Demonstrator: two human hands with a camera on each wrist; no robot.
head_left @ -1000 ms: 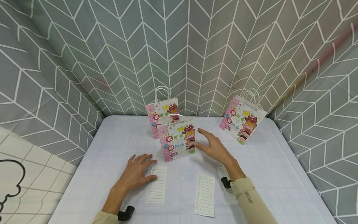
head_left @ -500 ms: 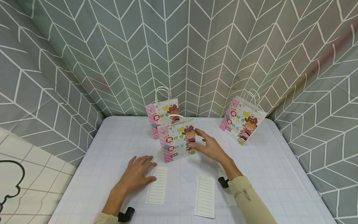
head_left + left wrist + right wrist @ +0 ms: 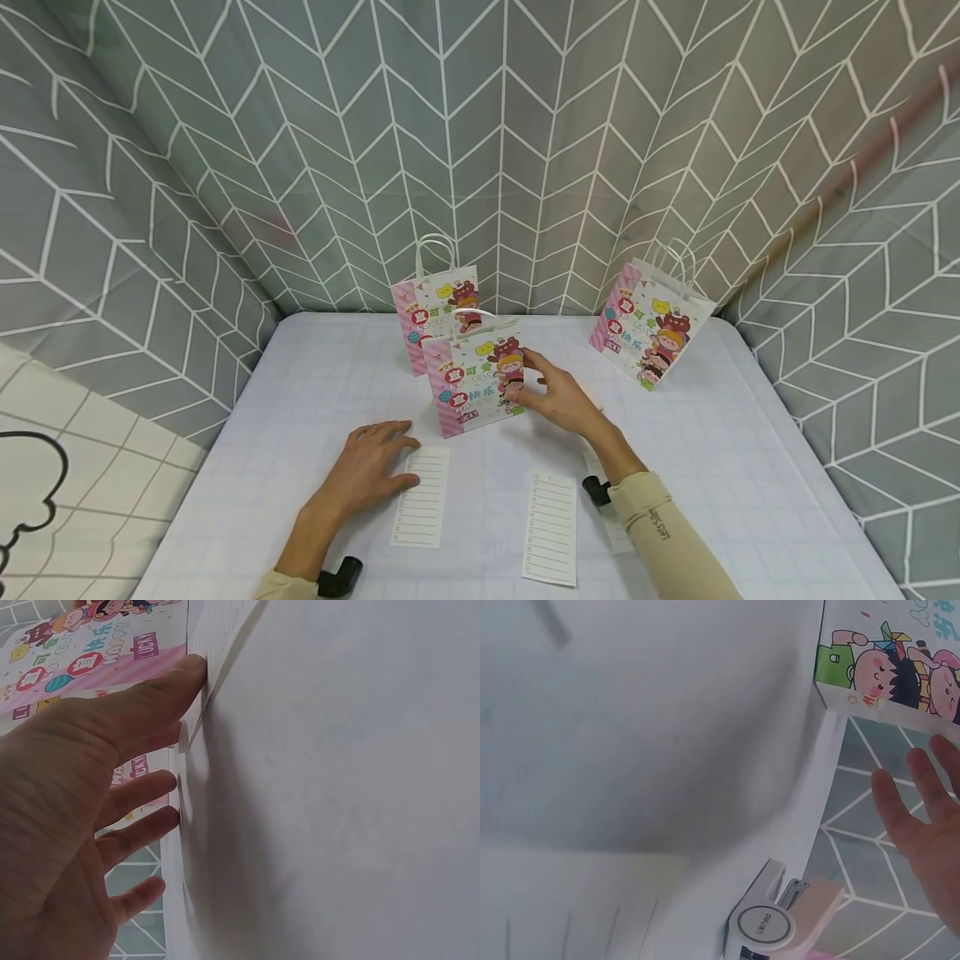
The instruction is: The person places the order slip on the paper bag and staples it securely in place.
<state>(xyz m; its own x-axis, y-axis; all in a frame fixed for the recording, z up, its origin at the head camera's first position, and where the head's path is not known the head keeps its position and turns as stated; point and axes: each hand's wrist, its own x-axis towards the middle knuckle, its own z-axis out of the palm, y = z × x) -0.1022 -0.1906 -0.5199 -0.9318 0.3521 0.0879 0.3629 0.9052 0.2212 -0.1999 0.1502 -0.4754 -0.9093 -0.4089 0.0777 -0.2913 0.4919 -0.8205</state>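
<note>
While both hands [image 3: 363, 468] flank the front bag [image 3: 474, 379], the right [image 3: 562, 400] is closer.

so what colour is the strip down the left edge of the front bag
Pink; the strip on the front bag shows best in the head view.

A pink-and-white cartoon paper bag [image 3: 472, 392] stands upright beyond a lined white slip [image 3: 422, 508].

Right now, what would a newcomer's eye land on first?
Probably the bright cartoon bag near the middle, with the right hand at its right side. A matching bag stands partly hidden behind it, and a third bag sits toward the back right. Nearer the person lie lined paper slips.
</note>
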